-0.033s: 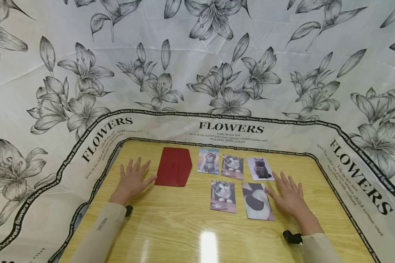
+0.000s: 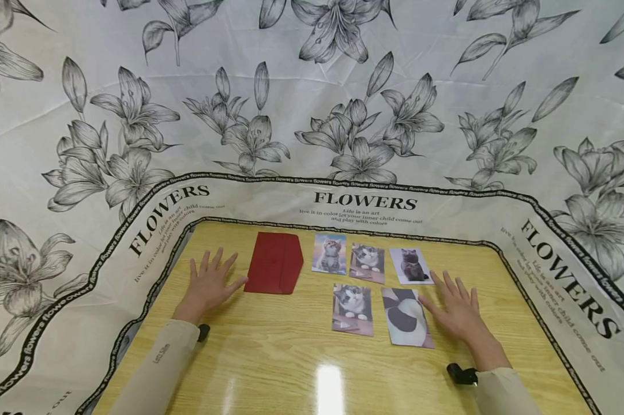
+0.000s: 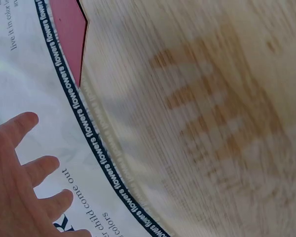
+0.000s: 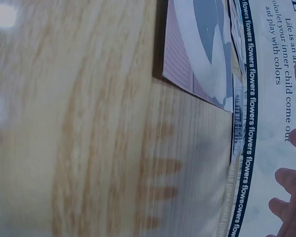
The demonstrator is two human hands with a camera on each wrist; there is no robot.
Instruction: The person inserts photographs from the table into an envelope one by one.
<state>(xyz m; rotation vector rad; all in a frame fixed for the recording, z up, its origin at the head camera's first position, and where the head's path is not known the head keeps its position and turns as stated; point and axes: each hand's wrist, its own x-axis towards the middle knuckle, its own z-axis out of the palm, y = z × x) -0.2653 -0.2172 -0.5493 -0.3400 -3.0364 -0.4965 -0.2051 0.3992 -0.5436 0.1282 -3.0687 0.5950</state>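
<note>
Left hand [image 2: 210, 288] and right hand [image 2: 459, 308] spread wide, well apart, flanking red envelope [image 2: 266, 265] and five cards [image 2: 367, 263] on the desk [image 2: 255, 351]! Envelope's long axis runs away from the person, flap [image 2: 292, 262] pointing right. Left-wrist view catches a finger reflection [image 3: 180, 97] the head view misses.

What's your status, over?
Left hand, right hand empty, fingers spread. Red pointed-flap paper envelope flat. Five rectangular printed cards to its right. Nothing atop envelope.
</note>
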